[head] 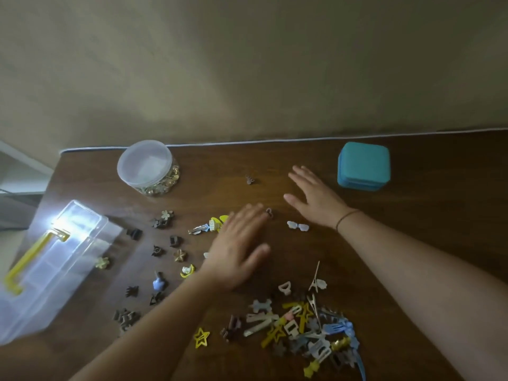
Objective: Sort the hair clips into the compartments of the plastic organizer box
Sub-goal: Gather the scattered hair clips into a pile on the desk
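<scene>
1. Both hands are lying flat over the brown surface (412,171), fingers straight and spread, grasping nothing. The left hand (237,247) is sitting palm down among scattered clips; the right hand (316,198) is reaching farther out, just beyond and to the right of the left.
2. The plastic organizer box (52,268), clear with a yellow handle, is lying closed well to the left of the left hand, at the surface's left edge. Glare is washing out its lid.
3. Small dark and tan claw clips (165,246) are lying loose between the box and the left hand. A yellow clip (217,224) is showing just beside the left fingertips.
4. A tangled pile of hair clips (305,328), yellow, blue and white, is lying near the body, between the two forearms.
5. A pale bow-shaped clip (297,226) is resting just below the right hand, apart from it.
6. A round clear tub (147,166) of gold pieces is standing beyond the left hand; a teal case (363,166) is standing to the right of the right hand.
</scene>
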A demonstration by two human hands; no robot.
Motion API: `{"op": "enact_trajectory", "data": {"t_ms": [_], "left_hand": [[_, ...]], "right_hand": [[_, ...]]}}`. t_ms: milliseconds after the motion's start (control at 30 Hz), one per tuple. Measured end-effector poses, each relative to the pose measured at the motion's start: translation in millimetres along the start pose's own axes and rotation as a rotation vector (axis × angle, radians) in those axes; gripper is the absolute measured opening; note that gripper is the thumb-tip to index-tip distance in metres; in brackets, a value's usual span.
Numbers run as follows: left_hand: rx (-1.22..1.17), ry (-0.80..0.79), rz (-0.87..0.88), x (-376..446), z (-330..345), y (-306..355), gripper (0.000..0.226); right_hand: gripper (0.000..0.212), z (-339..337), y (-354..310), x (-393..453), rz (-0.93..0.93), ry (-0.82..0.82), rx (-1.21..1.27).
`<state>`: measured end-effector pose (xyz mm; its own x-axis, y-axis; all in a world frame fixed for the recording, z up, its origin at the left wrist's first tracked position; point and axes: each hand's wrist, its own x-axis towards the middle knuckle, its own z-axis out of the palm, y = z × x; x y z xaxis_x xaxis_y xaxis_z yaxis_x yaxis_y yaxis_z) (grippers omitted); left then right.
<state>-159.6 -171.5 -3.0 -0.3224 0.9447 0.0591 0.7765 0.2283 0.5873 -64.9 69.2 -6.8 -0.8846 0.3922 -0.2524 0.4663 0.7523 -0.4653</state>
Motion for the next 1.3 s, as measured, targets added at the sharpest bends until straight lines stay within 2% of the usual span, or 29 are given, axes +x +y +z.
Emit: {"op": "enact_trajectory", "data": {"t_ms": [67,133,200,400,533,600,667,800,900,1100,1200,1300], "left_hand": [[0.034,0.074,-0.136,16.9,-11.5,-19.7,0.068],[0.077,0.07,-0.233,35.0,-17.4,-37.0,0.071],[0.117,0.03,-0.26,51.3,-18.7,-49.8,0.072],[0.096,-0.13,-0.098,79.2,-16.7,-59.6,0.079],[0.078,-0.244,0.119,75.6,-12.1,-43.5,0.077],[0.07,-0.29,0.212,67.0,-4.4,-31.9,0.076],[0.04,-0.335,0.273,54.9,4.2,-20.6,0.075],[-0.029,-0.435,0.301,18.5,18.9,-0.4,0.077],[-0.099,-0.461,0.347,-12.6,30.1,18.8,0.074],[-0.175,-0.435,0.409,-42.2,29.0,39.6,0.068],[-0.176,-0.333,0.36,-43.0,3.3,25.8,0.063],[-0.158,-0.165,0.257,-44.1,-37.4,-15.5,0.057]], "right_hand": [[0.067,7.2,2.0,-17.3,-0.122,-0.056,-0.056],[0.068,13.8,3.8,-41.9,-0.243,-0.1,-0.062],[0.072,20.9,5.2,-68.5,-0.32,-0.156,-0.054],[0.077,43.7,4.7,-139.7,-0.445,-0.304,-0.07],[0.076,56.0,-0.4,-171.6,-0.476,-0.339,-0.015],[0.074,60.7,-3.1,-181.0,-0.485,-0.304,0.024],[0.068,60.2,-3.4,-185.0,-0.467,-0.188,0.091],[0.061,41.1,4.4,-175.3,-0.234,0.113,0.204],[0.06,30.5,2.2,-158.5,-0.175,0.227,0.249],[0.059,28.5,-26.9,-121.7,-0.222,0.277,0.308],[0.058,32.8,-47.5,-104.8,-0.268,0.233,0.31],[0.06,40.5,-72.2,-85.8,-0.297,0.173,0.31]]}}
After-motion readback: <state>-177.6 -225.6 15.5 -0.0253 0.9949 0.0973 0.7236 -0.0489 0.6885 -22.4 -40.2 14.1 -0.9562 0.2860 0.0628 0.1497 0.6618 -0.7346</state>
